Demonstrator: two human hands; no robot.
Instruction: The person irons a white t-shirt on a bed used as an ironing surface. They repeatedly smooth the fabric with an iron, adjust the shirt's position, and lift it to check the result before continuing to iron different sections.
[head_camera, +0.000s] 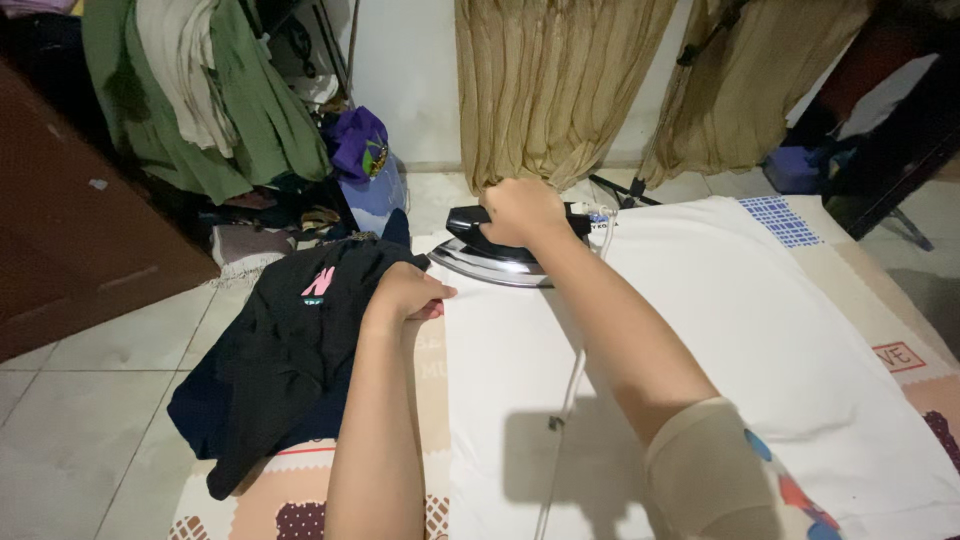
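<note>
Right hand (522, 212) closed around the handle of a heavy, rigid iron (497, 255) on white cloth (740, 340); at nine o'clock, left hand (403, 293) loosely curled, pressing soft black garment (285, 350).

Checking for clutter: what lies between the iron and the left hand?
In the head view, only bare white cloth lies between the iron and the left hand.

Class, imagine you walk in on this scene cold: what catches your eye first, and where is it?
First, the right hand closed round the handle of a black and silver iron at the far edge of the white cloth spread over the floor. Beside it, the left hand rests on a black garment with a pink mark, left of the cloth.
</note>
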